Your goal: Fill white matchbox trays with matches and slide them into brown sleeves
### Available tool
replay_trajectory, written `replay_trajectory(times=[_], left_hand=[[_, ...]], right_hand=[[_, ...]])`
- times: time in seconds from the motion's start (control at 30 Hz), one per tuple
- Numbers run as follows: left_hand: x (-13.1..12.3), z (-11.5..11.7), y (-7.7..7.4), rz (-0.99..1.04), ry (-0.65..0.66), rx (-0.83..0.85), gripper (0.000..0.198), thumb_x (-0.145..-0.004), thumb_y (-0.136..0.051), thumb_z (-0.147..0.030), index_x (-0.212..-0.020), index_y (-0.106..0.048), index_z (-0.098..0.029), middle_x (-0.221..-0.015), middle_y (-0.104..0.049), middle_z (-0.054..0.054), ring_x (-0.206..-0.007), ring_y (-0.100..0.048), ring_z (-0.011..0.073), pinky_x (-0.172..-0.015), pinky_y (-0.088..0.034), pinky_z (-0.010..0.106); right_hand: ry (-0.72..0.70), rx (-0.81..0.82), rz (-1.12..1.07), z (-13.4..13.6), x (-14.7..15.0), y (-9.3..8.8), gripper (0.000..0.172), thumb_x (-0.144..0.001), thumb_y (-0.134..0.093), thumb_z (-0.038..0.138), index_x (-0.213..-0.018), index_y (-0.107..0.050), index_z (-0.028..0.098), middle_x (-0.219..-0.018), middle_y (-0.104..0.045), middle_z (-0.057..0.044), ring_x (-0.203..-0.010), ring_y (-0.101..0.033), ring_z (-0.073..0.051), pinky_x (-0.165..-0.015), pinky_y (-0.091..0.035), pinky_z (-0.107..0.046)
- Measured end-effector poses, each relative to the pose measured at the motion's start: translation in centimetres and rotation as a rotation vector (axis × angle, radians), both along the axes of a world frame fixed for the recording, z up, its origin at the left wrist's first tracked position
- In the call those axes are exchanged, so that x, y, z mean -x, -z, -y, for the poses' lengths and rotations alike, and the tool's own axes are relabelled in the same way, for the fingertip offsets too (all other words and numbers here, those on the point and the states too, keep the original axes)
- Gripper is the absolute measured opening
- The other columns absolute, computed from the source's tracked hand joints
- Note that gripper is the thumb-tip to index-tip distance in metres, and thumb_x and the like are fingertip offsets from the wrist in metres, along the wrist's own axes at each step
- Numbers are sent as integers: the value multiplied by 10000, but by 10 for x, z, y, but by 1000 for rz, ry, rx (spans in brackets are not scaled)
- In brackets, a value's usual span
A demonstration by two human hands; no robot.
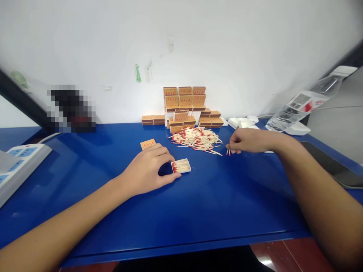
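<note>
My left hand (149, 168) rests on the blue table (181, 211), thumb and fingers closed around the left end of a small white matchbox tray (181, 166) that is partly filled with red-tipped matches. An orange matchbox sleeve (148, 144) lies flat just behind that hand. My right hand (246, 140) is to the right of a loose pile of matches (197, 138), fingers pinched on a few matches (228, 152) whose red heads point down at the table.
Stacked orange matchboxes (185, 100) stand against the white wall, with more boxes (153, 119) beside them. White trays (241, 121) lie at the back right. A tilted plastic water bottle (300, 105) is at far right, and a power strip (17, 166) at far left.
</note>
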State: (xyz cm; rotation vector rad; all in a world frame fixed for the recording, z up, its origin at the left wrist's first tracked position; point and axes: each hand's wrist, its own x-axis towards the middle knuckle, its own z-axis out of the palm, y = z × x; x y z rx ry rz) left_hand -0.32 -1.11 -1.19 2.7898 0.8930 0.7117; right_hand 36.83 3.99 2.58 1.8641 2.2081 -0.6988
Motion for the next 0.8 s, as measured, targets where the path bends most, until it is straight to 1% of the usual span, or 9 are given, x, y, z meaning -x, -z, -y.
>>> replay_trajectory(times=[0.07,0.13,0.2,0.27,0.3,0.4,0.57,0.7,0.8], left_hand=[[0,0,0,-5,1,2,276,-959,-745,-433,-1019,-749,-163,-998,-754,87,-940,-690,255,-841,-572,410],[0,0,0,-12,2,2,273,-960,-744,-433,-1020,-749,-166,-996,-752,86,-941,-691,255,-845,-569,405],[0,0,0,-13,0,1,270,-960,-746,-432,-1022,-751,-169,-996,-751,83,-942,-693,253,-848,-566,399],[0,0,1,-11,-1,0,269,-959,-748,-431,-1024,-752,-170,-999,-752,81,-945,-694,251,-849,-565,395],[0,0,1,-11,0,-2,270,-960,-747,-430,-1024,-752,-168,-1000,-752,81,-947,-693,251,-849,-564,394],[1,0,1,-11,1,-11,276,-958,-748,-432,-1017,-749,-162,-997,-754,83,-949,-690,254,-839,-565,395],[0,0,0,-10,8,-15,276,-962,-742,-439,-1003,-751,-166,-995,-754,78,-940,-683,247,-834,-566,395],[0,1,0,-12,4,-4,274,-961,-744,-434,-1026,-757,-168,-1001,-751,78,-943,-691,242,-843,-568,392],[1,0,0,-6,2,-4,276,-957,-749,-430,-1033,-761,-166,-989,-748,73,-932,-696,240,-838,-568,396]], right_hand=[[17,12,-10,1,-3,-3,478,-887,-635,626,-688,-735,203,-782,-741,-116,-702,-652,-245,-647,-459,-382],[12,-17,-20,2,-9,-8,420,-876,-638,599,-774,-747,207,-790,-729,-103,-690,-637,-238,-640,-463,-377],[-27,-49,-70,4,-15,-11,364,-832,-685,568,-916,-751,220,-838,-718,-87,-719,-629,-236,-646,-471,-364],[-90,-48,-138,3,-19,-12,394,-799,-724,538,-1055,-745,239,-934,-721,-87,-811,-640,-253,-686,-488,-361],[-120,-41,-154,2,-20,-12,405,-794,-732,533,-1079,-745,245,-969,-721,-90,-851,-639,-261,-707,-492,-364],[-177,-3,-153,-4,-21,-6,371,-814,-737,555,-1016,-762,245,-951,-717,-85,-852,-612,-250,-718,-471,-356],[-175,49,-140,-7,-21,-1,390,-850,-721,606,-906,-772,224,-812,-683,-57,-741,-575,-207,-662,-420,-327],[-130,49,-128,-4,-22,-1,375,-842,-721,582,-907,-783,217,-868,-720,-74,-769,-618,-226,-687,-451,-349],[-134,30,-127,0,-18,-2,342,-837,-713,538,-924,-784,215,-872,-729,-78,-769,-627,-233,-690,-463,-361]])
